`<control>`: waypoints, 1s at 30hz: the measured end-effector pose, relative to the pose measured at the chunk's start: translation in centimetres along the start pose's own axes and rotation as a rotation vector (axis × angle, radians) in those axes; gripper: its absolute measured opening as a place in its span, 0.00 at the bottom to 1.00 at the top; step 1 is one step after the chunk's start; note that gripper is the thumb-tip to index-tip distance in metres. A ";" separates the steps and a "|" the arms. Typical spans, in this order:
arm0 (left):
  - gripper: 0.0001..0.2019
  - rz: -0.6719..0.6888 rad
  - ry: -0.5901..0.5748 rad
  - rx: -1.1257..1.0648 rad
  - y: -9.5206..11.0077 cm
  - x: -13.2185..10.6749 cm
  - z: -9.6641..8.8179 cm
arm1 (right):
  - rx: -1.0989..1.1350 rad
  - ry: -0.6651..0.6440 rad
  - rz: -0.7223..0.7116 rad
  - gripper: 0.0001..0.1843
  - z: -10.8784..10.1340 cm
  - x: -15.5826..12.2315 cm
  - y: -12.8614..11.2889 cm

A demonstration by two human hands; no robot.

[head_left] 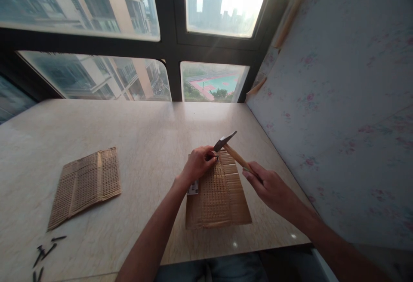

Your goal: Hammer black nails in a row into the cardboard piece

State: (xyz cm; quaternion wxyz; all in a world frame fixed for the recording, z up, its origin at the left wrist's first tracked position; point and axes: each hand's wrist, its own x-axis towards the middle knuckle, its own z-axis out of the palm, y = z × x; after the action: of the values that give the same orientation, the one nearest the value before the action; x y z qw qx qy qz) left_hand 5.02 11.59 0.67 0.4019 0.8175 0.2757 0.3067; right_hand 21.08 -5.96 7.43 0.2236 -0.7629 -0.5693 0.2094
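Observation:
My right hand (267, 184) is wrapped around the wooden handle of a hammer (238, 156). The hammer's metal head hangs just above the fingertips of my left hand (200, 162). Those fingers pinch a small dark screw (217, 158) over the far end of a brown cardboard piece (219, 204). The fingers partly cover the screw, so I cannot tell whether its tip has entered the cardboard. Rows of small holes mark the cardboard's surface. A white printed label (193, 188) shows at its left edge, beside my left wrist.
A second perforated cardboard piece (88, 183) lies on the left of the marbled countertop (145, 144). Several dark screws (48, 251) are scattered near the lower left corner. A flowered wall (338, 123) bounds the right side, and dark-framed windows (176, 45) stand behind.

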 end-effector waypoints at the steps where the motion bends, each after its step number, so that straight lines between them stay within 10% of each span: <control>1: 0.08 0.002 -0.003 0.002 0.0 0.0 0.0 | 0.001 -0.011 -0.001 0.13 0.1 0.0 0.0; 30: 0.24 -0.011 0.015 -0.037 -0.4 -0.1 -0.4 | 0.389 0.057 0.002 0.11 3.5 8.4 -1.0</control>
State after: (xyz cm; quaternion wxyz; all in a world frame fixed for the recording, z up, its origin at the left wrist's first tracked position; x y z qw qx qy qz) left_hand 4.60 11.85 0.50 0.4166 0.8060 0.2777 0.3157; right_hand 20.55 2.69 4.64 0.3825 -0.7114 -0.5110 0.2940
